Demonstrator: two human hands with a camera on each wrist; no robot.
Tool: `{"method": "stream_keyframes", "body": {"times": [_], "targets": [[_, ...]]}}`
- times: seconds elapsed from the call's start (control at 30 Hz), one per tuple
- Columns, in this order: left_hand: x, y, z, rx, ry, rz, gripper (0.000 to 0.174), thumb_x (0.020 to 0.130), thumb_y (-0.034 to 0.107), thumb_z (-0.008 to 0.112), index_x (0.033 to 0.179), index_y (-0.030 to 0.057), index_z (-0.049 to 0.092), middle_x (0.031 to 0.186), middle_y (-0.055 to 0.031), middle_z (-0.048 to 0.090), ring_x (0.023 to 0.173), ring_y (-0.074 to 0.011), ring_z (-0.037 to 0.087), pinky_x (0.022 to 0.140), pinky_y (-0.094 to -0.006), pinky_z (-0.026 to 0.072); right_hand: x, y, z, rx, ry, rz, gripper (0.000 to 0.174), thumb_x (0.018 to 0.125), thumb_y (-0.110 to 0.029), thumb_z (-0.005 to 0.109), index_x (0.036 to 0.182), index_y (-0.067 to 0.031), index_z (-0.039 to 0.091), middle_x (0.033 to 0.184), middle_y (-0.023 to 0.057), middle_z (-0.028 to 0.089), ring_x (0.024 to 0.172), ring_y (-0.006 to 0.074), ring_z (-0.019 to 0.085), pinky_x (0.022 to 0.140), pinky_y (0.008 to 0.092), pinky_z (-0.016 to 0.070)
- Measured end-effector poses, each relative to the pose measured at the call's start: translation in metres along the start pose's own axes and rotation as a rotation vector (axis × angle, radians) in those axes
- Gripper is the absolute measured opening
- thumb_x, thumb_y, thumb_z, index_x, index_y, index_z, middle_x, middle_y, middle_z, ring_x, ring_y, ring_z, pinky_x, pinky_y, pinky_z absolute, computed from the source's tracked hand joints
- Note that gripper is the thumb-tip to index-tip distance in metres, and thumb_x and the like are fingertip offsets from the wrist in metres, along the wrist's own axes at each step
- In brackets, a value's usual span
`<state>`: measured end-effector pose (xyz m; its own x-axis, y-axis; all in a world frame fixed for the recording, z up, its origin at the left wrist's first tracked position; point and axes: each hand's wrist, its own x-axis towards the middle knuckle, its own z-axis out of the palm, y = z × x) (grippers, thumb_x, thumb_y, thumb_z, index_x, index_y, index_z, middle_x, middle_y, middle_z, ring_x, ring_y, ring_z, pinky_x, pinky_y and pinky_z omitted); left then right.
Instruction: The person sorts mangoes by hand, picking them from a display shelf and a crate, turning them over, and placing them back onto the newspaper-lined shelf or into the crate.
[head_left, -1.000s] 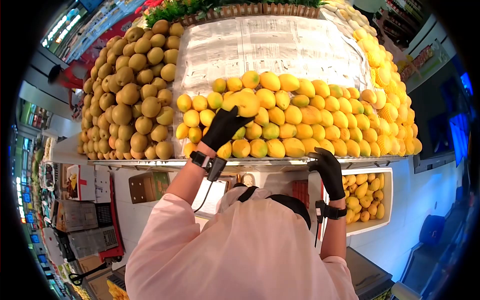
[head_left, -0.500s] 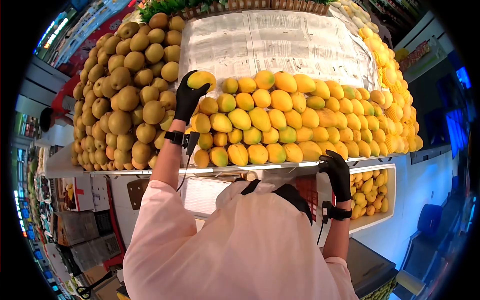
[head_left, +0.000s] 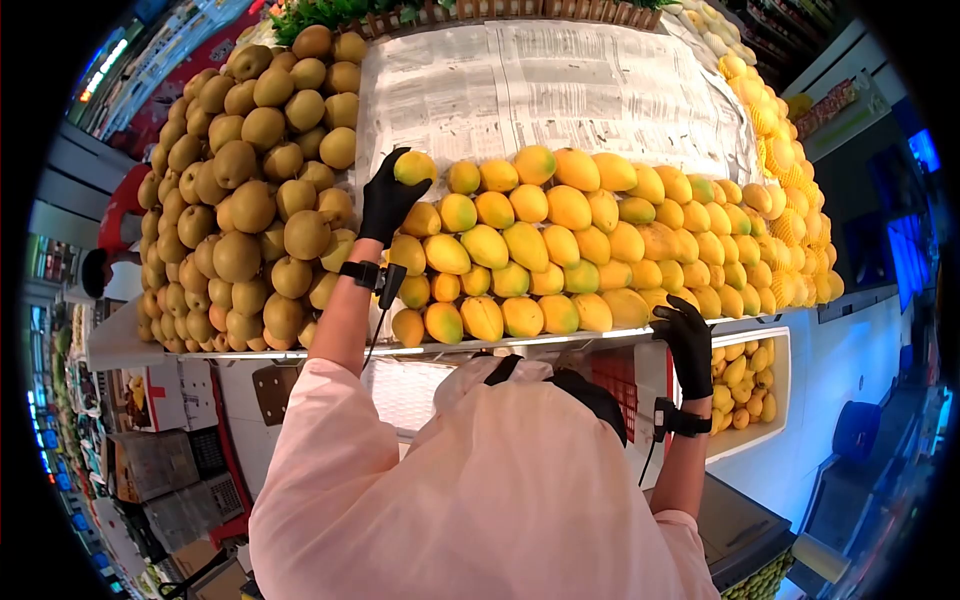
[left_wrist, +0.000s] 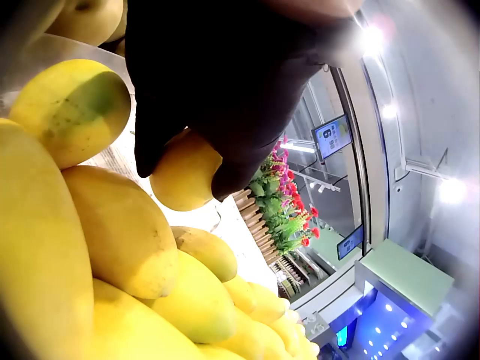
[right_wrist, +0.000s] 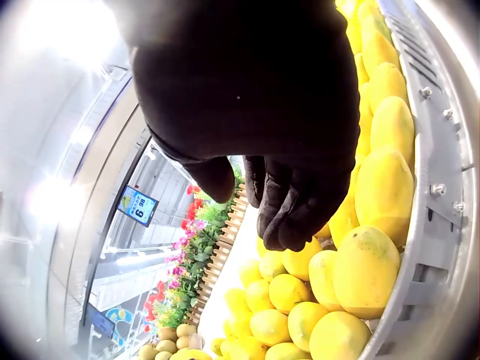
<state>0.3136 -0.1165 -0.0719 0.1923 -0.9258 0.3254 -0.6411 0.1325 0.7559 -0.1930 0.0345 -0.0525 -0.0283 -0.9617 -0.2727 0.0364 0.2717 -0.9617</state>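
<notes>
My black-gloved left hand (head_left: 388, 205) grips a yellow mango (head_left: 415, 167) at the left end of the back row of mangoes. In the left wrist view its thumb and fingers curve around that mango (left_wrist: 182, 180), close over the newspaper lining. Rows of yellow mangoes (head_left: 525, 245), some with greenish patches, cover the display's front. By the front edge on the right, my black-gloved right hand (head_left: 686, 345) hangs with loosely bent fingers. Nothing shows between its fingers (right_wrist: 281, 202) in the right wrist view, where mangoes lie just beyond them.
Brown round fruit (head_left: 235, 205) is heaped left of the mangoes. Newspaper (head_left: 560, 85) lines the slope behind them, up to a small wooden fence (head_left: 520, 10) with plants. Netted yellow fruit (head_left: 778, 155) borders the right side. A white box of mangoes (head_left: 780, 430) stands below, right.
My left hand has carried the mango from over the front rows leftward and back to the back row's left end. The right hand has stayed near the front edge.
</notes>
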Motion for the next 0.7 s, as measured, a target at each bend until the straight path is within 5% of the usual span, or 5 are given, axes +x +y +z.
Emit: {"method": "stream_keyframes", "body": {"times": [0.2,0.3,0.57,0.7], "targets": [[0.008,-0.014,0.008,-0.025,-0.054,-0.021,0.060,0.074,0.024,0.081,0.126,0.0089,0.056,0.113,-0.0099,0.066,0.104,-0.0194,0.063,0.089,-0.0326,0.0505,0.001,0.007,-0.005,-0.283,-0.025,-0.147,0.025,0.091,-0.002,0.054,0.114,0.0039,0.062,0.116,0.0078,0.060,0.086,0.0152,0.066,0.073,0.0268,0.0539],[0.012,-0.020,0.009,-0.046,-0.055,-0.021,0.062,0.072,0.029,0.082,0.126,0.0114,0.057,0.113,-0.0114,0.067,0.105,-0.0232,0.065,0.089,-0.0354,0.0512,-0.003,-0.001,-0.001,-0.059,0.032,-0.001,0.027,0.091,-0.005,0.053,0.116,0.0014,0.062,0.109,0.0073,0.065,0.086,0.0150,0.067,0.075,0.0248,0.0514],[0.023,-0.038,-0.005,-0.157,-0.098,-0.051,0.059,0.074,0.024,0.082,0.123,0.0035,0.058,0.110,-0.0134,0.068,0.099,-0.0192,0.066,0.086,-0.0334,0.0522,-0.007,-0.004,-0.009,-0.034,0.045,-0.004,0.025,0.089,-0.002,0.055,0.111,0.0030,0.064,0.116,0.0082,0.060,0.087,0.0155,0.067,0.074,0.0269,0.0533],[0.020,-0.028,-0.013,0.063,-0.159,-0.003,0.061,0.071,0.030,0.082,0.123,0.0066,0.059,0.105,-0.0165,0.069,0.097,-0.0255,0.067,0.084,-0.0354,0.0524,-0.005,0.000,-0.013,-0.009,0.054,0.012,0.023,0.089,-0.002,0.055,0.109,0.0027,0.066,0.117,0.0075,0.060,0.087,0.0159,0.067,0.074,0.0271,0.0536]]}}
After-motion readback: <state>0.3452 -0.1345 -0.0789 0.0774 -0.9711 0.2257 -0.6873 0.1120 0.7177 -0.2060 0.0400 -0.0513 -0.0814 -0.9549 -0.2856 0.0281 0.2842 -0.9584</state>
